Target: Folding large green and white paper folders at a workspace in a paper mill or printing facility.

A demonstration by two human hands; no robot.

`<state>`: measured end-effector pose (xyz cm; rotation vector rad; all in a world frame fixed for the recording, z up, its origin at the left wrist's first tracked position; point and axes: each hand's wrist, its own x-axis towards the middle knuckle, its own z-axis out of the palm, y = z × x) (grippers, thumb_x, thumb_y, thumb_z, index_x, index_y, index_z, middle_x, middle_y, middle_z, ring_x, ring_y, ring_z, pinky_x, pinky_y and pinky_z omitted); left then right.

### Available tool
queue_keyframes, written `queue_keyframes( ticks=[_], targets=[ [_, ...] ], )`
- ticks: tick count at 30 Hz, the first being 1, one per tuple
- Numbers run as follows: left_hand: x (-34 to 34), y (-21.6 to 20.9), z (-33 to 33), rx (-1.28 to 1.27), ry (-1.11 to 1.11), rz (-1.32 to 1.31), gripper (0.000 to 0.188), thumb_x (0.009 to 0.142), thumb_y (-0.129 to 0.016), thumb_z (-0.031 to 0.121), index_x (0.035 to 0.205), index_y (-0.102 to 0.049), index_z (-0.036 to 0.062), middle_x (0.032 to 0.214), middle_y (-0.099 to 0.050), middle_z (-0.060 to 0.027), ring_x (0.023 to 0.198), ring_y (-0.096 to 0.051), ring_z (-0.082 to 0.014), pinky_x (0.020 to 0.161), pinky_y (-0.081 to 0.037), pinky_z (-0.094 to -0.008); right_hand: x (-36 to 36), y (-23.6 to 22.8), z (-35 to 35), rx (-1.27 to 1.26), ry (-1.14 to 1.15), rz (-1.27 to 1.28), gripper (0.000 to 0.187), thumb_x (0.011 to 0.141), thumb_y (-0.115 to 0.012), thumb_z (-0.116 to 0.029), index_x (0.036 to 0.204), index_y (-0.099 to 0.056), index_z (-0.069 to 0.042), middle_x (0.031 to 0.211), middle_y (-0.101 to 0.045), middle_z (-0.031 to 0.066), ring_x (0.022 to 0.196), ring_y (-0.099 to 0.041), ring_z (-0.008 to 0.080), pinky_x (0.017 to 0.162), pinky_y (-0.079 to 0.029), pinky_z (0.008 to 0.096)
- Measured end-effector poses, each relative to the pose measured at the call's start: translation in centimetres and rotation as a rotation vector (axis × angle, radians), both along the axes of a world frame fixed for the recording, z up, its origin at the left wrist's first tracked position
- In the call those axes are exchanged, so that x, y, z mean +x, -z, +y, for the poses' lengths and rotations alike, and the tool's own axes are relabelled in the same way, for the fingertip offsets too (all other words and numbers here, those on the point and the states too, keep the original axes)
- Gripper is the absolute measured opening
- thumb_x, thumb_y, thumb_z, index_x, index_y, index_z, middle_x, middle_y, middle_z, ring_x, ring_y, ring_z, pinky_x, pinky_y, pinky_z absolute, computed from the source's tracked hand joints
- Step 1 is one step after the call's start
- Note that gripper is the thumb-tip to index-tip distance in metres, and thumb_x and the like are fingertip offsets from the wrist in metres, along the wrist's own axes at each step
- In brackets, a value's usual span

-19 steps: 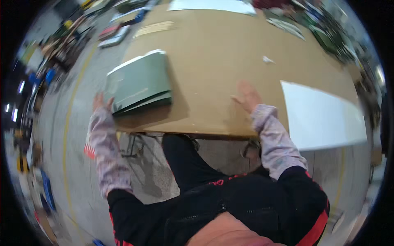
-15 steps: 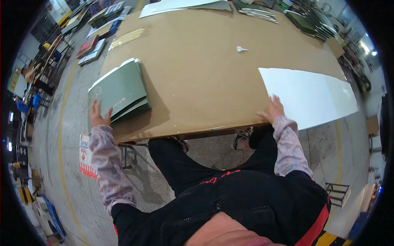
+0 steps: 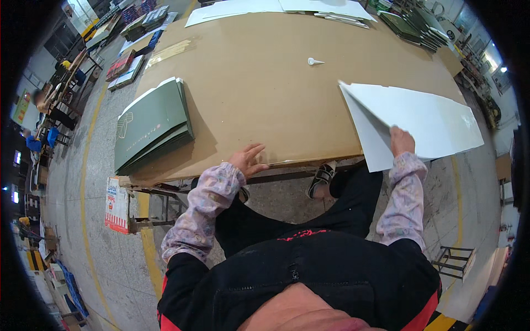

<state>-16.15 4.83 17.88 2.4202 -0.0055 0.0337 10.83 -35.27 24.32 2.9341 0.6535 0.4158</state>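
Observation:
My right hand (image 3: 402,141) is closed on the near edge of a white sheet (image 3: 441,116) at the right side of the table. That sheet's left part is raised and folds over, and another white sheet (image 3: 364,135) shows beneath it. My left hand (image 3: 249,160) is at the table's near edge with its fingers apart and nothing in it. A stack of dark green folded card covers (image 3: 152,124) rests at the left of the brown-covered table (image 3: 248,83), away from both hands.
A small white pointed nozzle (image 3: 313,61) lies toward the far right of the table. White sheets (image 3: 243,11) lie along the far edge, with more green covers (image 3: 411,30) at the far right corner. A stool (image 3: 455,262) stands on the floor at right.
My left hand has left the green covers and moved right to the table's near edge. My right hand has moved right, closed on the white sheet and lifted its left part.

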Motion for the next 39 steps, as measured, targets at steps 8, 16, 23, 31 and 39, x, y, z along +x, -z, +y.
queue_keyframes(
  ticks=[8, 16, 23, 31, 39],
  targets=[
    [2.6, 3.4, -12.3, -0.528, -0.122, -0.385, 0.096, 0.072, -0.074, 0.037, 0.14, -0.015, 0.0027, 0.141, -0.028, -0.0186, 0.128, -0.034, -0.0303, 0.104, -0.031, -0.0384, -12.9, 0.7, 21.2, 0.294, -0.791, 0.253, 0.012, 0.072, -0.057, -0.008, 0.083, -0.056, -0.003, 0.072, -0.063, 0.0163, 0.068, -0.064, 0.0327, 0.058, -0.052, 0.0404],
    [-1.5, 10.7, -3.7, -0.996, -0.987, -0.523, 0.035, 0.08, -0.065, 0.011, 0.111, -0.057, -0.0033, 0.104, -0.062, -0.0109, 0.093, -0.058, -0.0158, 0.08, -0.046, -0.0288, -19.6, 4.0, 23.4, 0.417, -1.034, 0.516, 0.057, 0.076, -0.064, -0.032, 0.125, -0.044, -0.01, 0.119, -0.052, 0.014, 0.103, -0.055, 0.0292, 0.082, -0.045, 0.0436],
    [-5.9, 7.9, 2.5, -0.893, -1.222, -0.658, 0.025, 0.079, -0.066, 0.011, 0.094, -0.06, -0.0081, 0.085, -0.064, -0.0091, 0.074, -0.058, -0.0159, 0.068, -0.046, -0.0285, -14.5, 7.6, 12.3, 0.037, -0.836, 0.378, 0.069, 0.069, -0.07, -0.023, 0.132, -0.04, -0.015, 0.14, -0.035, 0.0104, 0.128, -0.035, 0.027, 0.101, -0.03, 0.0503],
    [-3.3, -0.5, -3.9, 0.435, -0.717, -0.727, 0.069, 0.068, -0.077, 0.028, 0.124, -0.047, 0.0045, 0.124, -0.045, -0.0196, 0.117, -0.043, -0.0325, 0.101, -0.029, -0.0484, -10.3, 7.2, 11.2, 0.565, -0.676, 0.179, 0.032, 0.073, -0.056, -0.001, 0.101, -0.065, -0.012, 0.098, -0.06, 0.0107, 0.091, -0.057, 0.0281, 0.078, -0.045, 0.037],
    [1.6, 4.7, -4.9, 0.47, -0.086, -0.434, 0.021, 0.076, -0.066, 0.024, 0.092, -0.059, 0.011, 0.091, -0.058, -0.0043, 0.093, -0.056, -0.0213, 0.084, -0.043, -0.0368, -10.0, 9.2, 11.4, 0.657, -0.605, 0.318, 0.026, 0.07, -0.064, -0.007, 0.095, -0.066, -0.011, 0.095, -0.059, 0.0056, 0.091, -0.054, 0.0253, 0.076, -0.044, 0.0349]
  ],
)
